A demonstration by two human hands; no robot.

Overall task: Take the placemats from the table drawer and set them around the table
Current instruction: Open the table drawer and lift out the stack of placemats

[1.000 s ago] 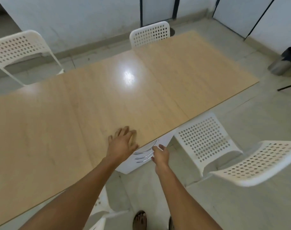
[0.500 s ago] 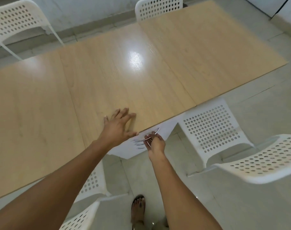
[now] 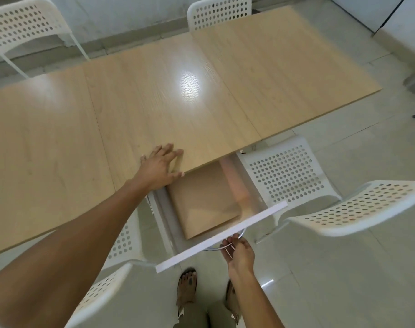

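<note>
A white drawer (image 3: 222, 237) stands pulled far out from under the near edge of the light wooden table (image 3: 154, 110). Inside it lies a flat tan stack of placemats (image 3: 201, 204), its far end hidden under the tabletop. My right hand (image 3: 238, 253) grips the drawer's curved metal handle (image 3: 212, 249) below the white front panel. My left hand (image 3: 160, 168) rests flat on the tabletop at its near edge, fingers spread, holding nothing.
White perforated chairs surround the table: one close on the right (image 3: 357, 207), one tucked in beside the drawer (image 3: 287, 169), one at the lower left (image 3: 102, 292), two on the far side (image 3: 24, 22) (image 3: 219, 11). My feet (image 3: 187, 285) stand on the tiled floor below the drawer.
My right hand closed on the handle and pulled the drawer out toward me, exposing the placemats. My left hand stayed flat on the table edge.
</note>
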